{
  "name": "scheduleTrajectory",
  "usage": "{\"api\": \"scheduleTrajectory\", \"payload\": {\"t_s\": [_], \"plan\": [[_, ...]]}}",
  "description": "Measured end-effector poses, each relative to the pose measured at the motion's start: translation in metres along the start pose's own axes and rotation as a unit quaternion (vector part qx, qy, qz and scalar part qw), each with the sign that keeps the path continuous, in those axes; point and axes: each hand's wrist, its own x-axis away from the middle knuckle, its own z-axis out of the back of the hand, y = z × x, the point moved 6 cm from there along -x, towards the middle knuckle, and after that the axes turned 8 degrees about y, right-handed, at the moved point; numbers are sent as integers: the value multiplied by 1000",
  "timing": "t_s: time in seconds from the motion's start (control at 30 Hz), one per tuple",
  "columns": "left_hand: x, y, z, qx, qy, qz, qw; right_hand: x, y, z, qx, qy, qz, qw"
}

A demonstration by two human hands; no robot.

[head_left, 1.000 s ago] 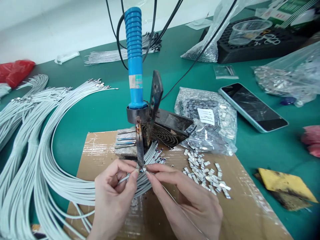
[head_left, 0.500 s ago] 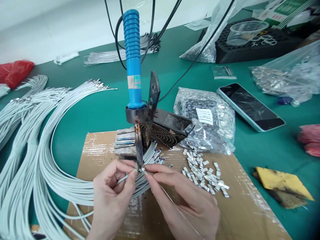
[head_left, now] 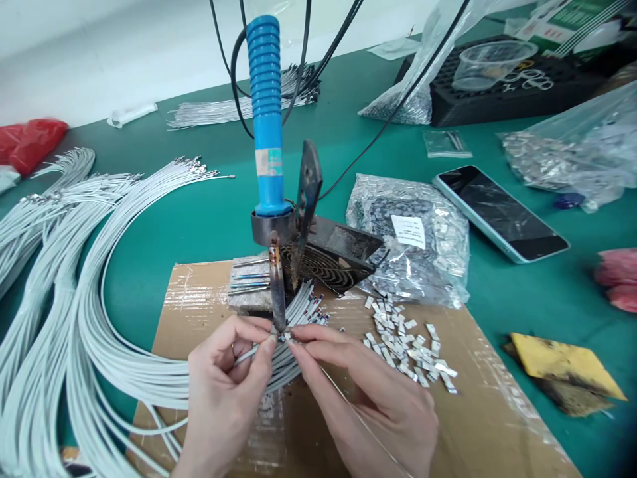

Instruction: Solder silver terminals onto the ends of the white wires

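A soldering iron (head_left: 267, 119) with a ribbed blue handle stands upright in a metal holder (head_left: 271, 228), its dark tip (head_left: 279, 309) pointing down between my hands. My left hand (head_left: 231, 385) is closed in a pinch on a white cable (head_left: 245, 355), holding its end at the tip. Opposite it, my right hand (head_left: 365, 392) pinches a small metal tab (head_left: 285, 336) against the cable end. A thin solder wire (head_left: 355, 415) runs out from under the right fingers toward the bottom edge. Fingertips partly hide the joint. Behind them lies a bunch of cables with tabbed ends (head_left: 306, 305).
Loose metal tabs (head_left: 403, 342) lie on the cardboard (head_left: 472, 411) at right, near a bag of parts (head_left: 408, 232) and a phone (head_left: 500, 212). Long cable bundles (head_left: 89, 318) fill the left. A dark fan (head_left: 328, 262) stands behind the iron; a burnt yellow sponge (head_left: 565, 368) lies far right.
Both hands stay at the iron's tip with almost no movement. The view has shifted very slightly, and the solder wire's visible stretch bends a little differently.
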Motion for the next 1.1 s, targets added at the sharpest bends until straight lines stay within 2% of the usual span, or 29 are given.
{"api": "scheduleTrajectory", "payload": {"t_s": [0.17,0.3,0.43,0.57,0.7,0.87,0.97,1.03,1.1], "plan": [[2,0,2,26,47,12,998,-1,-2,0,10,-18,18,1000],[1,0,-1,11,18,5,1000,-1,-3,0,15,-13,19,1000],[1,-2,3,13,45,14,999,0,-2,0,2,2,10,1000],[0,-2,3,0,10,2,1000,0,-3,0,-2,-13,23,1000],[-3,-3,2,-26,-39,-14,999,1,1,2,-12,1,-4,1000],[-1,-9,3,-29,-42,4,999,6,5,0,-12,-3,-38,999],[3,-11,4,-24,-33,17,999,3,11,16,17,38,-82,996],[7,-12,6,-10,-5,31,999,-3,20,41,18,87,-120,989],[11,-12,7,6,24,49,998,-9,36,71,-34,109,-173,978]]}}
